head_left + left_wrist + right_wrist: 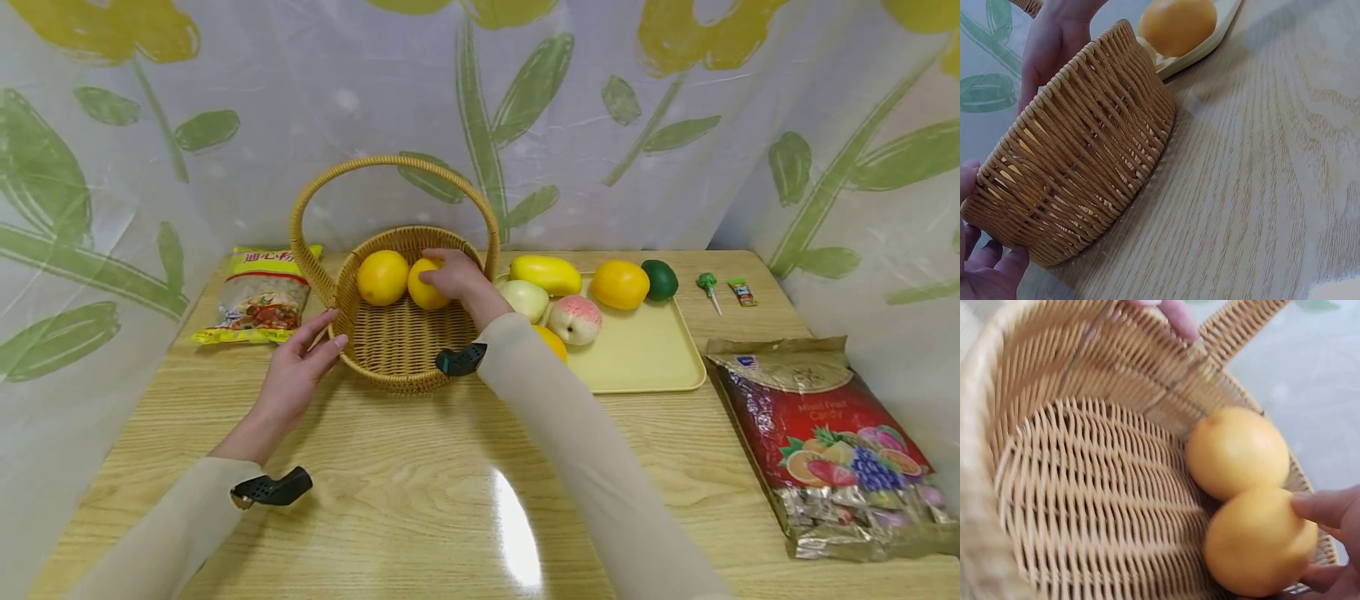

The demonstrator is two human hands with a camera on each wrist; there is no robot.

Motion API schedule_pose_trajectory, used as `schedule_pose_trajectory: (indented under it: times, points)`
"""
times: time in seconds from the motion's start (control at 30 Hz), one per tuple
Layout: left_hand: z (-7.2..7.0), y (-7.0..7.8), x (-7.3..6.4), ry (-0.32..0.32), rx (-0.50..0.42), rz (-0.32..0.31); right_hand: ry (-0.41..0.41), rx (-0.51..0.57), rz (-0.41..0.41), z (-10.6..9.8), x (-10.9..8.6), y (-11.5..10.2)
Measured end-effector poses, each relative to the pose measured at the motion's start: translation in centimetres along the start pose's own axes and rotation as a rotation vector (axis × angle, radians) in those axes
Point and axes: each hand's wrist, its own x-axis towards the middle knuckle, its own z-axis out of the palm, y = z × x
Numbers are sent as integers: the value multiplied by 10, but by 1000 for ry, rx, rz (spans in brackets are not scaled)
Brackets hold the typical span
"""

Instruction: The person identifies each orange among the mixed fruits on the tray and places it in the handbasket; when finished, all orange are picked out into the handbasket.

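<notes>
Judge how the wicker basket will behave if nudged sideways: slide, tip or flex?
The wicker basket would probably slide before tipping, as its floor looks broad and its wall low. Its open weave suggests it is light and may flex a little. The unheld yellow fruit inside looks round, so it could roll.

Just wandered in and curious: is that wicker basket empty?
No, partly filled: the basket holds two yellow fruits, one in the right hand; much of its woven floor is bare.
</notes>
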Motion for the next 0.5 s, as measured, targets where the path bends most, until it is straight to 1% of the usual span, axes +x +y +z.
schedule_pose_trajectory:
  times: [0.13,0.23,0.37,0.5]
  points:
    - [0,0,0,-1,1,-6,-49,-34,33,-5,-2,0]
    - [0,0,-1,-1,-3,-8,-75,-60,38,-8,-2,0]
    - [0,0,-1,-3,4,-10,-76,-105,14,-10,-1,1]
    - [0,0,0,-5,9,-9,-44,-198,-38,-10,1,3]
